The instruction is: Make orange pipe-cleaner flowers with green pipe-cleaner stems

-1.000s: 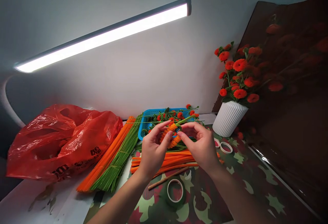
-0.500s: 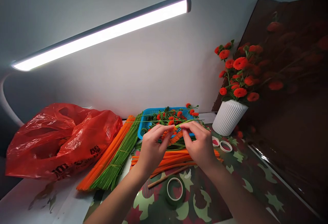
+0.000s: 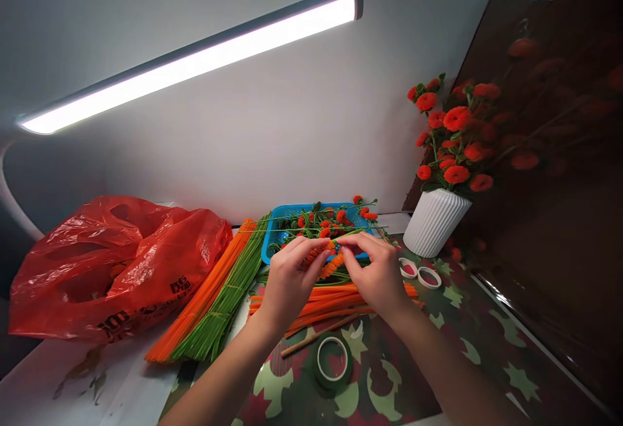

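Orange coil (image 3: pixel 331 266) wound; join to green stem (image 3: pixel 340 240) looks unfinished, fingers block view. Left hand (image 3: pixel 291 278) pinching coil, right hand (image 3: pixel 378 275) pinching stem. Tape roll (image 3: pixel 333 386) unused.

I'm seeing leaf-patterned table cover (image 3: pixel 491 348) spreading under and right of grip (image 3: pixel 335 252), white surface (image 3: pixel 126 387) showing far left. Red bag (image 3: pixel 121 270), orange bundle (image 3: pixel 205 293) and green bundle (image 3: pixel 233 296) lying left. Blue basket (image 3: pixel 266 244) sitting beyond. Loose orange stems (image 3: pixel 321 302), brown stick (image 3: pixel 311 343), green tape roll (image 3: pixel 324 380) lying nearer me. Two pale rings (image 3: pixel 430 287) resting right, ribbed white vase (image 3: pixel 433 225) standing just behind them.
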Demonstrator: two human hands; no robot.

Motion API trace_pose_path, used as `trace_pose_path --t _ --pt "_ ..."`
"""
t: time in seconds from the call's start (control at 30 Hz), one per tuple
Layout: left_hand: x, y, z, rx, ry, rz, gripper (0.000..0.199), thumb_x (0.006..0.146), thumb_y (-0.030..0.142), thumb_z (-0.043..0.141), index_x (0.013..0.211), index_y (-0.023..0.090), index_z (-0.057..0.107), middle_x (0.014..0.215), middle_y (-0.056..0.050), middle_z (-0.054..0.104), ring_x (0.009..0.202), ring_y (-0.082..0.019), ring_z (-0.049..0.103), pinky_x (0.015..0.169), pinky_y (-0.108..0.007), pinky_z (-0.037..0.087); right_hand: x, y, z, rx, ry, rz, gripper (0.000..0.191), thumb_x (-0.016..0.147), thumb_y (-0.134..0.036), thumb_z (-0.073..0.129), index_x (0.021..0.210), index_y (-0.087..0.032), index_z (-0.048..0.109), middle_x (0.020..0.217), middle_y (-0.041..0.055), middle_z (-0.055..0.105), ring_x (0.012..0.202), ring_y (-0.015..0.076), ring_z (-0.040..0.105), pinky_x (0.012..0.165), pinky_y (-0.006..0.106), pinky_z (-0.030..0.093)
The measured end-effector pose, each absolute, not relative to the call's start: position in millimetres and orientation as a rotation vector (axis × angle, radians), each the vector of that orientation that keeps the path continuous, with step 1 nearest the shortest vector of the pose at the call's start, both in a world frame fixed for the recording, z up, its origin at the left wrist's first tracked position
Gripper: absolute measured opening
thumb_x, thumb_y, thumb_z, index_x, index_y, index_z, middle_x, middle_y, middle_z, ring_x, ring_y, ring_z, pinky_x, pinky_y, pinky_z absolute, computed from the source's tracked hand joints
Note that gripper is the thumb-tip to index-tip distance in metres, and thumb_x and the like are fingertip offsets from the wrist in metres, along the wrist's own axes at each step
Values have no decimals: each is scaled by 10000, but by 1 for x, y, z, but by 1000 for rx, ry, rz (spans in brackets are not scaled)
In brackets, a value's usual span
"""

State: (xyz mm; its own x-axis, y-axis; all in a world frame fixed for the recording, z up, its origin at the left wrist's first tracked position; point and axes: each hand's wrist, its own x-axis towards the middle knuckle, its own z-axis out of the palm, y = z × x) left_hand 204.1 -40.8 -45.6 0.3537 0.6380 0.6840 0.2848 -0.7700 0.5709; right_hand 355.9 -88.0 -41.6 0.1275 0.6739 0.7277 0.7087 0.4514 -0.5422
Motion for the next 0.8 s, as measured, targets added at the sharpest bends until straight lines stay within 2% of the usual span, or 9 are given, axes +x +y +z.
trace_pose_path --t 0.37,0.8 --pt "202 -36 -49 2380 754 1358 118 881 180 594 937 145 691 766 -28 654 648 -116 582 606 -208 450 359 -87 -47 -1236 -1720 -233 239 850 -23 471 902 -165 656 819 66 673 787 199 635 714 296 502" --pt "202 -35 -49 2382 770 1376 119 883 190 593 931 145 692 759 -22 643 637 -110 571 602 -205 443 358 -87 -46 -1273 -1701 -156 195 839 -37 505 882 -163 648 824 53 673 780 187 635 703 272 485"
